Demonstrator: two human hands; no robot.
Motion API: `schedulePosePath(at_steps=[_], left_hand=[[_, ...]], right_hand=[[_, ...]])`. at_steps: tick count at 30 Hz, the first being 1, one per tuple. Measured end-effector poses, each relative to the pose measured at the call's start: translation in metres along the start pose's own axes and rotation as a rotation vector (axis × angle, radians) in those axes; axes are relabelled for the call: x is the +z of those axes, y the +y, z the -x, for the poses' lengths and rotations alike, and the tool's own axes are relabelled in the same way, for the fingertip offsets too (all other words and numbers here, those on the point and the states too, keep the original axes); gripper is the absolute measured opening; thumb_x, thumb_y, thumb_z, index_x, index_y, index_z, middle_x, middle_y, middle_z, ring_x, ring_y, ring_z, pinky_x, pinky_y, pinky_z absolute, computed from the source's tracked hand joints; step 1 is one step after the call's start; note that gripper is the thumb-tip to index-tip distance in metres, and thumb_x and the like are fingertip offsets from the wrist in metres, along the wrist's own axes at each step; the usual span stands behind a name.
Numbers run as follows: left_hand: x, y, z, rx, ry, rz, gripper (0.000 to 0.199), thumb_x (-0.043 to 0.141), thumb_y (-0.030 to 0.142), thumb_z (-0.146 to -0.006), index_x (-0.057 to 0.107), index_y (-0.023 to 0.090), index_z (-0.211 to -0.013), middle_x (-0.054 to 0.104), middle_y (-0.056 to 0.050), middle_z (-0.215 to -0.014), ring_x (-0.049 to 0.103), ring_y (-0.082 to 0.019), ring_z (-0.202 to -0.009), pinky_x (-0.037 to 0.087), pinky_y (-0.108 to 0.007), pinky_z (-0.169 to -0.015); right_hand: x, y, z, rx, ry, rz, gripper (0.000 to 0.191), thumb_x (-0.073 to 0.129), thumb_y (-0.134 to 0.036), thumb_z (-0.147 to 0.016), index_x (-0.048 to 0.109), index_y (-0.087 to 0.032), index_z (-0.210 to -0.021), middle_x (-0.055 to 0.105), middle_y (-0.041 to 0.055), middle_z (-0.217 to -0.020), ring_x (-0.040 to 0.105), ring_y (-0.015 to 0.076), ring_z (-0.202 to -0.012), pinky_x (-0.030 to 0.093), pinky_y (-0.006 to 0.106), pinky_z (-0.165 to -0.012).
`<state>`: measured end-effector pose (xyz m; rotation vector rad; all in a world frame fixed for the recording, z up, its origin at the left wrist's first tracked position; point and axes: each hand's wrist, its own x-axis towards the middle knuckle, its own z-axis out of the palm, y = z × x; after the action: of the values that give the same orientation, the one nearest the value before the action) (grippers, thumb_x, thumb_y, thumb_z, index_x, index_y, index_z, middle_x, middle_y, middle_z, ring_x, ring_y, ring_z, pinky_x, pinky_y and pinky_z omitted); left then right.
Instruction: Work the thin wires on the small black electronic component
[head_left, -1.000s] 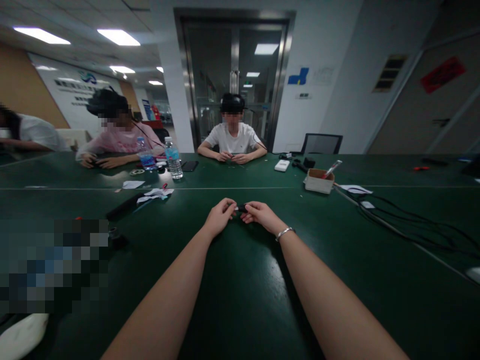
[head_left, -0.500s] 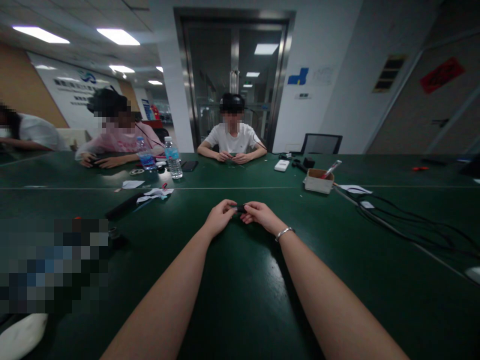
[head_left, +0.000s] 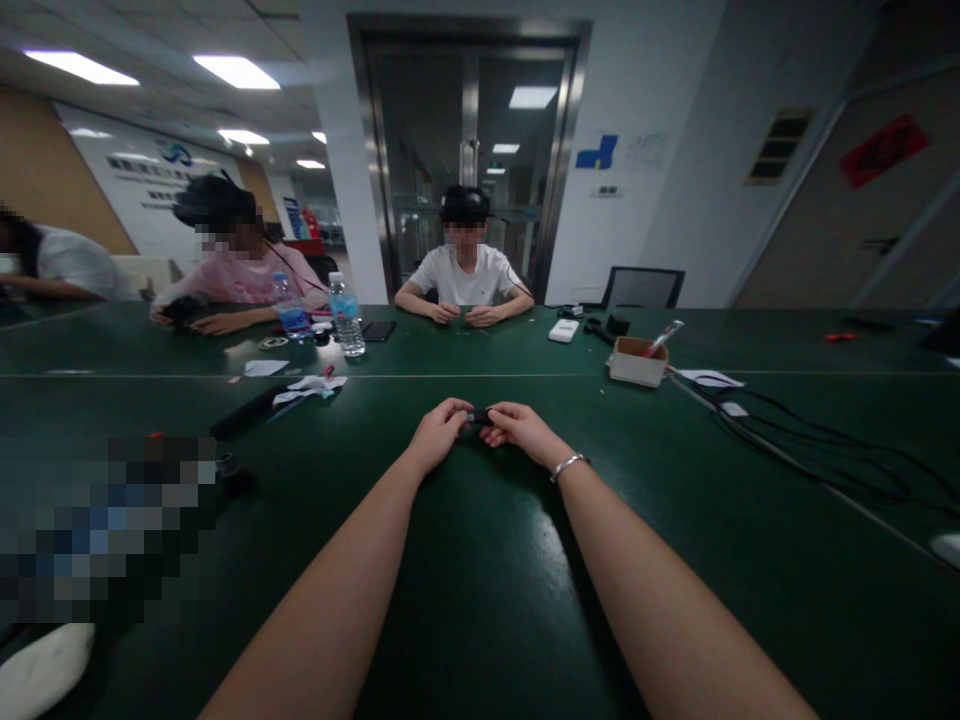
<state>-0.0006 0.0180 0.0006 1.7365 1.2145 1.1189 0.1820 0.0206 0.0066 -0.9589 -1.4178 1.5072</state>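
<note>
A small dark object [head_left: 479, 416] with a greyish end is held between my two hands, above the green table [head_left: 480, 560]. My left hand [head_left: 441, 434] pinches its left, greyish end with thumb and fingertips. On the other side my right hand [head_left: 521, 432], with a silver bangle at the wrist, grips the dark end. The fingertips cover part of the object, and its exact kind is too small to tell.
A small box [head_left: 637, 362] holding a pen-like item stands right of centre, beside black cables [head_left: 817, 440]. Two bottles [head_left: 346, 318], papers [head_left: 309, 388] and a black phone [head_left: 379, 331] lie to the left. People [head_left: 465, 275] sit across the table.
My hands have barely moved; slightly more of the object's greyish end shows. Across the table, the seated person's hands have come apart. The person in pink has turned the head.
</note>
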Motion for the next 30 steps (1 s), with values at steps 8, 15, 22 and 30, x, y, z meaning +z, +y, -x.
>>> schedulePosePath(at_steps=[8,15,22,30], left_hand=[[0.0002,0.0014,0.0004,-0.027,0.009,0.043,0.026,0.045,0.036,-0.084,0.058,0.018,-0.096,0.057,0.0,-0.069,0.047,-0.009,-0.055,0.036,-0.021,-0.051],[0.0005,-0.0008,-0.0005,-0.007,-0.006,0.104,0.024,0.047,0.034,-0.082,0.058,0.017,-0.095,0.057,0.0,-0.068,0.05,-0.01,-0.057,0.038,-0.021,-0.051],[0.0011,-0.0023,-0.0011,-0.008,-0.008,0.066,0.024,0.049,0.032,-0.081,0.058,0.018,-0.097,0.057,0.001,-0.07,0.051,-0.01,-0.059,0.038,-0.02,-0.053],[0.001,-0.0013,-0.0002,0.008,-0.008,0.075,0.026,0.045,0.037,-0.083,0.058,0.018,-0.097,0.055,0.001,-0.066,0.048,-0.01,-0.055,0.037,-0.021,-0.052]], right_hand=[[0.0001,0.0,0.0009,-0.008,-0.001,0.002,0.007,0.054,-0.018,-0.089,0.058,-0.012,-0.089,0.069,0.0057,-0.066,0.065,0.0097,-0.055,0.055,0.018,-0.055],[0.0013,-0.001,0.0016,-0.001,0.004,0.0,0.006,0.055,-0.018,-0.088,0.059,-0.012,-0.089,0.068,0.0054,-0.067,0.064,0.0094,-0.055,0.054,0.017,-0.055],[0.0014,-0.0008,0.0016,-0.002,-0.01,-0.003,0.007,0.056,-0.018,-0.088,0.059,-0.012,-0.09,0.069,0.0057,-0.067,0.064,0.0096,-0.056,0.054,0.018,-0.055],[0.0009,0.0004,-0.0001,0.012,0.003,-0.013,0.006,0.056,-0.016,-0.088,0.058,-0.013,-0.092,0.069,0.0057,-0.068,0.064,0.009,-0.054,0.054,0.017,-0.055]])
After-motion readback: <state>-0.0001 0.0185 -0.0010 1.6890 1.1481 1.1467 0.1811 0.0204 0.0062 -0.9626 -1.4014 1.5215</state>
